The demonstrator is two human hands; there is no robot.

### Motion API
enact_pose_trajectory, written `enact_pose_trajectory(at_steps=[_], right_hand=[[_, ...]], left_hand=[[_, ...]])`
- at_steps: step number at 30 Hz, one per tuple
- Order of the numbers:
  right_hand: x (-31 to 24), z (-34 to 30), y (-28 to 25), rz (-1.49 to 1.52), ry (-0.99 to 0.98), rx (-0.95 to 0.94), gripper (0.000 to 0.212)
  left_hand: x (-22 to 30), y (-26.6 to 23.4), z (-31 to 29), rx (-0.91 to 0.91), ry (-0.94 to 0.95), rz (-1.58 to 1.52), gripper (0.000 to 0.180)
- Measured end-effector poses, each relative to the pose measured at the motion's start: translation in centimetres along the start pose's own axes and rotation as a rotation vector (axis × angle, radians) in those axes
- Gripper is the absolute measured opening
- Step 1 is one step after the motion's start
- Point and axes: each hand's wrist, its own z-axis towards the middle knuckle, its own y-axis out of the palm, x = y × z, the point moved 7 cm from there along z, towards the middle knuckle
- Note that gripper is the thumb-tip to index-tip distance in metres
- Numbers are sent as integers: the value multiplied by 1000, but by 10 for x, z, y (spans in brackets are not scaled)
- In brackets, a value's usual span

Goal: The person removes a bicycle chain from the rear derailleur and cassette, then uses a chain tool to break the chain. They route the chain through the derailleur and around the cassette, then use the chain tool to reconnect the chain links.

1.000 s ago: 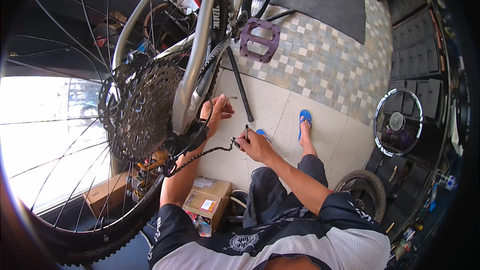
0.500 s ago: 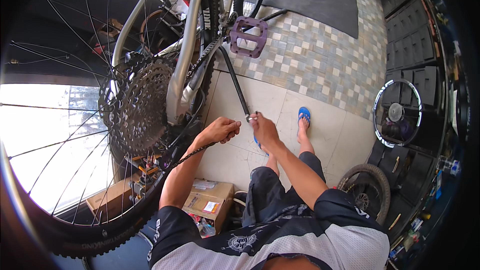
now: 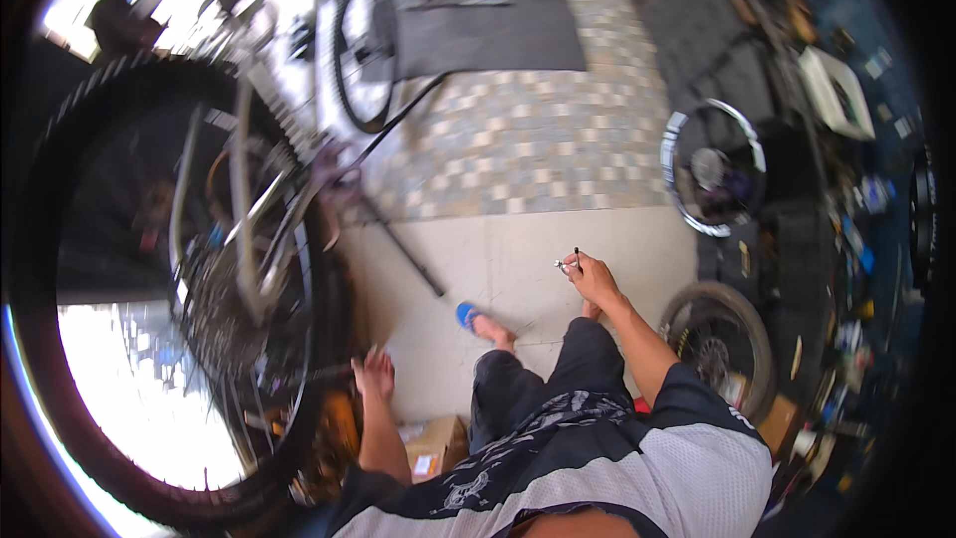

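My right hand (image 3: 596, 282) is closed round a small shiny metal tool (image 3: 562, 265) with a thin dark bar, held over the pale floor. Its exact kind is too small to tell. My left hand (image 3: 374, 376) is beside the rear wheel of a bicycle, slightly blurred, with its fingers apart. A faint thin line runs from the wheel towards those fingers; whether they touch it is unclear. The large rear tyre (image 3: 199, 513) fills the left side. Its cassette (image 3: 214, 314) and the silver frame (image 3: 244, 169) are smeared by motion. A purplish pedal (image 3: 337, 177) sits farther off.
A black bar (image 3: 403, 254) slants down over the pale tiles (image 3: 508, 239). A dark mat (image 3: 478, 30) lies beyond on patterned flooring. At right are a wheel with a white-marked rim (image 3: 672, 174), a tyred wheel (image 3: 765, 369) and a crowded bench. A cardboard box (image 3: 438, 443) stands by my legs.
My view has swung to the right. My hands, close together before, are now far apart: the right moved right with the tool, the left went down by the wheel and its fist loosened.
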Motion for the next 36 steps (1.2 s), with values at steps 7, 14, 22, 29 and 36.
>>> enact_pose_trajectory(at_steps=[7, 14, 22, 29, 36], right_hand=[[151, -109, -278, -89, 107, 518, 26], [268, -260, -523, -43, 81, 1145, 21], [417, -414, -682, -328, 523, 1497, 25], [517, -414, -732, -444, 836, 1311, 27], [511, -357, -729, -559, 863, 802, 50]], left_hand=[[-243, 64, -45, 219, -281, 834, 63], [-438, 316, -32, -485, -90, 1533, 51], [-611, 573, -142, -1063, 227, 1808, 49], [-585, 596, -125, -929, 331, 2006, 43], [-485, 539, -99, -618, 390, 2200, 49]])
